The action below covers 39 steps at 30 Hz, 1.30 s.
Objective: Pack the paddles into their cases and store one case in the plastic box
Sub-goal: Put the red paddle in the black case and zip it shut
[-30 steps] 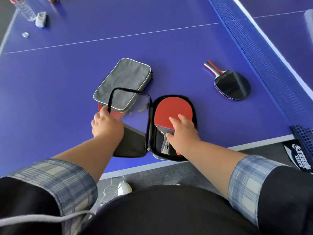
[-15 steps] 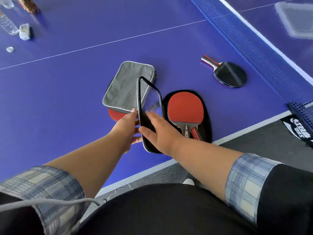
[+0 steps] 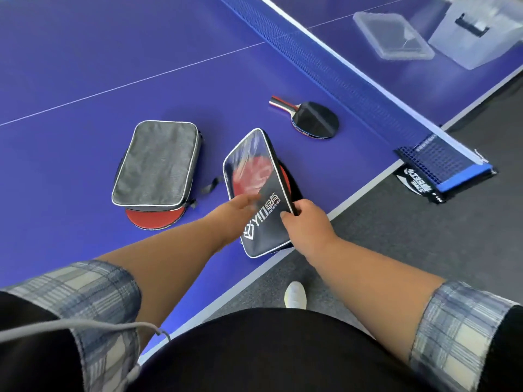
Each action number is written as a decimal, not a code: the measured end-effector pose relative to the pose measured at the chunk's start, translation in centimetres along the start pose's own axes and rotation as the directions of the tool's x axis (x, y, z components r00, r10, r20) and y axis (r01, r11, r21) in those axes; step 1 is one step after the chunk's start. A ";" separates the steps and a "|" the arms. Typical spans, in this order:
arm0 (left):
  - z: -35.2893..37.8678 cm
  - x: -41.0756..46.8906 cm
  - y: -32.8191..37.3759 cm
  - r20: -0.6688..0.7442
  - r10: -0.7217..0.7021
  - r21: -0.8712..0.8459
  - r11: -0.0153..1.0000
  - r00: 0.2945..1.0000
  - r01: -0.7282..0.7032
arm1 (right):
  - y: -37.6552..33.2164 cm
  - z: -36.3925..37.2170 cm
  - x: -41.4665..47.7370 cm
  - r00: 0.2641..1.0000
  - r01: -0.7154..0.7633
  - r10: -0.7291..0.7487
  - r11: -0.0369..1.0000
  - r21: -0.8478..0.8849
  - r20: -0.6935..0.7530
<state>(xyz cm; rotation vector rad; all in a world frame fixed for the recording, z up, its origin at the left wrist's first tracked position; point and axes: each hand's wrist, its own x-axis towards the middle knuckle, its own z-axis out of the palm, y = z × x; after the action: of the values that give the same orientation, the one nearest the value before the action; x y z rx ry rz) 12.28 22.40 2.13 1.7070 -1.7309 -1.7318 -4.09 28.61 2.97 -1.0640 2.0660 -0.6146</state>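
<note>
A dark blue paddle case (image 3: 263, 219) with a clear window lies at the table's near edge, its lid folded almost flat over a red paddle (image 3: 252, 176) seen through the window. My right hand (image 3: 307, 224) pinches the lid's right edge. My left hand (image 3: 235, 215) rests on the lid's lower left, fingers spread and blurred. A grey case (image 3: 157, 162) lies to the left on top of another red paddle (image 3: 154, 219). A black-faced paddle (image 3: 314, 118) lies loose near the net. The clear plastic box (image 3: 475, 38) and its lid (image 3: 393, 35) sit beyond the net.
The net (image 3: 334, 69) crosses the blue table (image 3: 85, 80) diagonally, its clamp (image 3: 441, 162) at the table's side edge. Dark floor and a white shoe (image 3: 295, 295) show below the near edge. A grey cord hangs by my left sleeve.
The case lid swung from lying open on the left, through upright, to nearly shut over the red paddle. My right hand moved from the paddle to the lid's edge. The view shifted right.
</note>
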 end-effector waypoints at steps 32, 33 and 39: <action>7.7 11.2 2.5 -0.226 0.084 0.832 0.535 0.971 0.147 | 5.5 -8.1 26.4 0.844 0.327 -0.133 0.896 -0.300 0.520; 7.8 11.6 2.7 -0.228 0.066 0.820 0.551 0.971 0.156 | 5.0 -8.2 27.6 0.835 0.358 -0.159 0.884 -0.301 0.526; 8.5 15.4 4.4 -0.264 0.069 0.800 0.573 0.962 0.179 | 4.2 -7.0 30.9 0.822 0.440 -0.247 0.847 -0.298 0.513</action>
<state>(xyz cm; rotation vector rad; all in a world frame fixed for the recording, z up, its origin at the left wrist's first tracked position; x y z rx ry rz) -1.79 14.39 -6.01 2.1751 -2.5657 -0.5721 -23.92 5.75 -7.24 -1.6808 1.6122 -0.0681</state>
